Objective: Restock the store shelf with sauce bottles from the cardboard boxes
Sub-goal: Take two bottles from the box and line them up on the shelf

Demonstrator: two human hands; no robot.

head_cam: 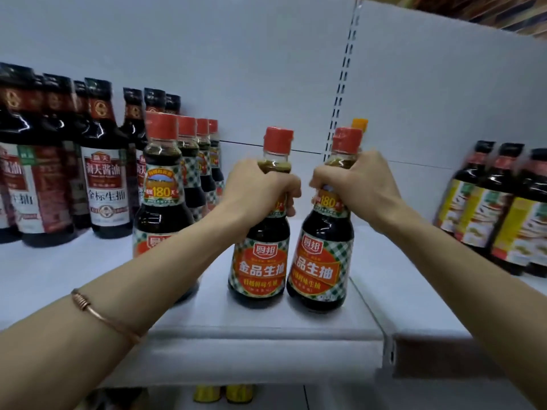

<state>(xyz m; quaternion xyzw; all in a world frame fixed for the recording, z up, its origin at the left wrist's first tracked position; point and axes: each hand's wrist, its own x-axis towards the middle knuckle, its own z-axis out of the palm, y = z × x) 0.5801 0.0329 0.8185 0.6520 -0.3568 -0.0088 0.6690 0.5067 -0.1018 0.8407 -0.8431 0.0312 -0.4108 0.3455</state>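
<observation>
1. The left hand (260,184) has its fingers wrapped tight round the neck of one sauce bottle (260,253). The right hand (358,182) has its fingers wrapped tight round the neck of a second sauce bottle (322,261).

2. Both bottles stand up straight on the white shelf (266,321), near its front edge, in the middle of the view. They are just beside each other. I cannot tell if they touch.

3. At 9 o'clock from the two held bottles is a row of the same red-cap bottles (162,184). I count four red caps going back in a line. So some of this sauce is already on the shelf.

4. Far out at 9 o'clock stand tall dark bottles with black caps (103,161). I can count about eight, but they hide each other and the picture is blurry there, so I am not sure.

5. At 3 o'clock are dark bottles with yellow labels (485,208). Three show; the edge of the view may hide more.

6. An orange cap (360,123) peeks out behind the right bottle. I can't tell what it belongs to.

7. I think the job is partway done. There is still a bare gap on the shelf behind the two bottles, so more could go in. The two likely need a push back into line.

8. No cardboard boxes show, so I can't tell how many bottles are left.
</observation>
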